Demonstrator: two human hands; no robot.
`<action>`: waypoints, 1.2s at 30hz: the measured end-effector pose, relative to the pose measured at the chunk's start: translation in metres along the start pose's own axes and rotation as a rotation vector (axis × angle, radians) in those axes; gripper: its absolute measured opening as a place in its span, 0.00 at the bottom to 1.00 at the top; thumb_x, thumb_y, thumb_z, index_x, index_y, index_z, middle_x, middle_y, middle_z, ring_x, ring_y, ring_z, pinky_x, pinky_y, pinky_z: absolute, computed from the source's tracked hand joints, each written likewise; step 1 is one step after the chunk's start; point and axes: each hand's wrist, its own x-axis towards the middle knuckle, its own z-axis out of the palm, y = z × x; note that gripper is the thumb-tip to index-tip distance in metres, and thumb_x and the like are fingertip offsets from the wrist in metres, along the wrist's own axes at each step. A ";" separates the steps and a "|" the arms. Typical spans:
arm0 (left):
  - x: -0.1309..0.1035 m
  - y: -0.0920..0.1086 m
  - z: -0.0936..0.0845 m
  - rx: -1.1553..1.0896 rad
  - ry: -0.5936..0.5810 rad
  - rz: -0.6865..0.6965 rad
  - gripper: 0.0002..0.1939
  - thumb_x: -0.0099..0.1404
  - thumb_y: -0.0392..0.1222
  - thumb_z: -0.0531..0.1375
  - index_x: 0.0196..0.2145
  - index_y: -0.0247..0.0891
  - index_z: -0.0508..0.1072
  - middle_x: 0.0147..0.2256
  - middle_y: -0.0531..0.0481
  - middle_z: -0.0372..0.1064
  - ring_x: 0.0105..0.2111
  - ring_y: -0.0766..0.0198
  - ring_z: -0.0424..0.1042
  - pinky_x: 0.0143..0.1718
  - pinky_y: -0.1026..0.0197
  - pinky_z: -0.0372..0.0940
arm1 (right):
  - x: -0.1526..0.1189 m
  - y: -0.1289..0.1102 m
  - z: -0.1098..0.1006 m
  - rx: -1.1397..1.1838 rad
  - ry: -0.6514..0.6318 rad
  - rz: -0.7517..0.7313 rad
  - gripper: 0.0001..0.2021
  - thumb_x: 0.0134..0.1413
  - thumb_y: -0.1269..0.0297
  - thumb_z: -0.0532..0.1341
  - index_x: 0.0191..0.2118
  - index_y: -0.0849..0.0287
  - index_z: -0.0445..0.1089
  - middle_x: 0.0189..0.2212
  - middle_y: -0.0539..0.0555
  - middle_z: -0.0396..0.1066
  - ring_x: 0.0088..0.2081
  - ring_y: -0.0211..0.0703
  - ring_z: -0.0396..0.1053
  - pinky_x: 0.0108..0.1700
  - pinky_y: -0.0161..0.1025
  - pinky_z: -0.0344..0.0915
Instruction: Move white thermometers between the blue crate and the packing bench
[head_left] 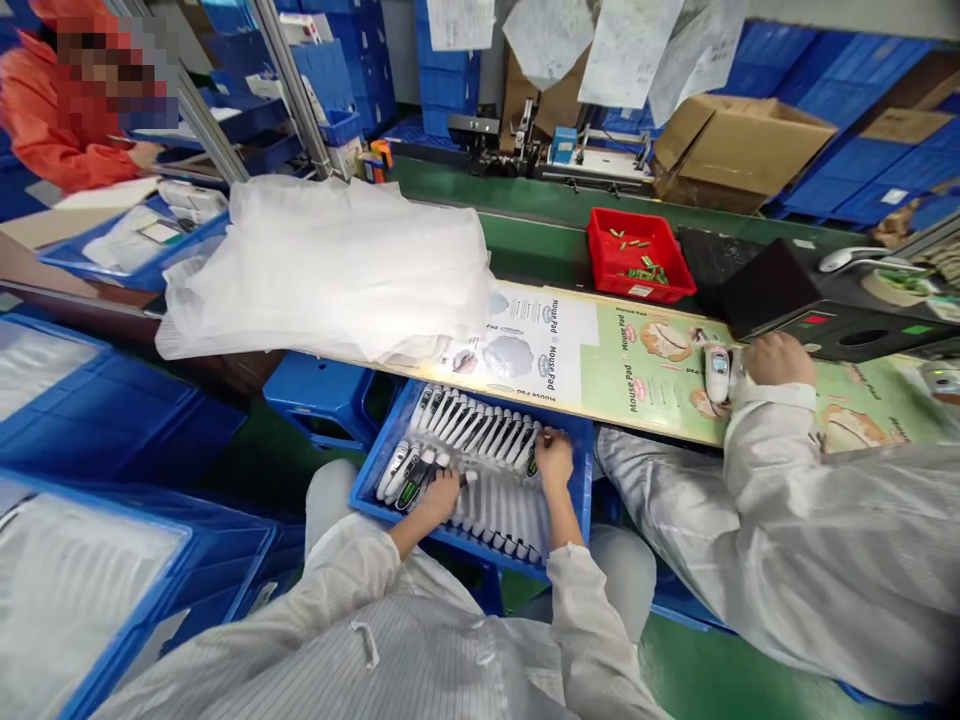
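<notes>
The person's left hand (441,495) curls inside the blue bin (585,450), fingers drawn in beside the white and dark devices (394,472) lying just left of them, though I can't tell whether they grip any. The right hand (553,458) has its fingers narrowed against a device showing green (532,464); beyond the fingers of these 2 hands sits a red tray (669,238).

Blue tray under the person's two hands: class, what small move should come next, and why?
Perhaps the right hand should align the end device with the upper row of devices: its fingers are at that right end, and the neighbours lie slanted side by side. Its grip is unclear.
</notes>
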 end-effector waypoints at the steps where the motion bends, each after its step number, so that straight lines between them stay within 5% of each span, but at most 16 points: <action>1: -0.006 -0.002 -0.001 -0.037 0.003 0.025 0.26 0.69 0.30 0.60 0.63 0.34 0.69 0.58 0.30 0.76 0.57 0.44 0.77 0.55 0.53 0.72 | 0.002 0.002 0.011 -0.011 -0.036 0.080 0.23 0.71 0.52 0.56 0.62 0.60 0.73 0.59 0.70 0.74 0.62 0.63 0.72 0.59 0.52 0.72; 5: -0.034 -0.018 0.007 -0.398 0.175 0.068 0.17 0.74 0.36 0.55 0.59 0.44 0.66 0.47 0.43 0.80 0.49 0.50 0.82 0.51 0.56 0.72 | 0.009 0.015 0.027 -0.009 -0.046 0.176 0.29 0.63 0.56 0.63 0.66 0.62 0.68 0.62 0.75 0.72 0.64 0.69 0.71 0.63 0.59 0.71; 10: -0.037 -0.027 0.025 -0.580 0.349 0.063 0.10 0.79 0.50 0.51 0.53 0.47 0.62 0.44 0.44 0.78 0.48 0.46 0.82 0.50 0.52 0.71 | -0.003 0.036 0.036 0.154 -0.072 0.074 0.23 0.58 0.56 0.64 0.58 0.54 0.70 0.54 0.66 0.79 0.62 0.72 0.74 0.69 0.59 0.69; 14: -0.040 -0.020 0.016 -0.617 0.354 0.029 0.13 0.81 0.53 0.47 0.54 0.46 0.60 0.49 0.39 0.79 0.51 0.43 0.82 0.50 0.50 0.71 | -0.028 0.042 0.038 0.293 -0.080 -0.011 0.15 0.62 0.51 0.62 0.51 0.51 0.70 0.50 0.61 0.81 0.56 0.62 0.79 0.63 0.53 0.74; 18: -0.060 -0.014 -0.004 -0.726 0.398 0.116 0.16 0.82 0.58 0.46 0.54 0.44 0.60 0.46 0.41 0.77 0.45 0.45 0.81 0.47 0.51 0.71 | -0.067 0.036 0.034 0.648 0.038 -0.133 0.21 0.61 0.39 0.64 0.45 0.53 0.69 0.43 0.58 0.80 0.46 0.58 0.79 0.52 0.52 0.76; 21: -0.069 0.002 -0.043 -0.800 0.430 0.173 0.19 0.82 0.61 0.48 0.56 0.45 0.62 0.44 0.44 0.77 0.43 0.48 0.80 0.45 0.52 0.72 | -0.086 0.022 0.010 0.748 0.108 -0.209 0.25 0.61 0.38 0.67 0.49 0.55 0.70 0.42 0.56 0.78 0.41 0.53 0.77 0.46 0.47 0.74; 24: -0.052 0.034 -0.112 -0.799 0.470 0.297 0.22 0.84 0.61 0.48 0.62 0.44 0.64 0.49 0.41 0.78 0.47 0.47 0.80 0.45 0.51 0.74 | -0.072 -0.001 -0.039 0.697 0.296 -0.210 0.26 0.65 0.40 0.66 0.55 0.55 0.67 0.46 0.58 0.76 0.43 0.52 0.75 0.47 0.45 0.71; 27: -0.004 0.076 -0.192 -0.654 0.681 0.445 0.23 0.86 0.51 0.45 0.69 0.39 0.61 0.60 0.33 0.73 0.59 0.45 0.76 0.59 0.46 0.72 | -0.025 -0.031 -0.092 0.539 0.432 -0.204 0.24 0.70 0.44 0.60 0.60 0.56 0.63 0.53 0.63 0.72 0.49 0.55 0.74 0.50 0.46 0.68; 30: 0.055 0.119 -0.249 -0.369 0.735 0.465 0.26 0.83 0.40 0.47 0.73 0.30 0.58 0.63 0.27 0.69 0.62 0.43 0.72 0.64 0.44 0.69 | 0.032 -0.056 -0.125 0.345 0.472 -0.223 0.21 0.71 0.54 0.55 0.61 0.60 0.62 0.58 0.69 0.68 0.52 0.58 0.72 0.53 0.47 0.68; 33: 0.103 0.155 -0.272 -0.165 0.656 0.387 0.29 0.77 0.31 0.53 0.74 0.27 0.60 0.63 0.25 0.69 0.64 0.41 0.69 0.64 0.44 0.68 | 0.074 -0.071 -0.136 0.110 0.474 -0.248 0.20 0.66 0.63 0.56 0.59 0.64 0.66 0.57 0.72 0.68 0.57 0.62 0.69 0.60 0.50 0.66; 36: 0.132 0.183 -0.275 -0.141 0.603 0.377 0.27 0.75 0.31 0.56 0.69 0.27 0.68 0.63 0.24 0.70 0.65 0.38 0.69 0.64 0.43 0.69 | 0.096 -0.086 -0.132 -0.024 0.476 -0.192 0.20 0.68 0.63 0.56 0.60 0.67 0.68 0.56 0.74 0.70 0.59 0.67 0.67 0.64 0.54 0.63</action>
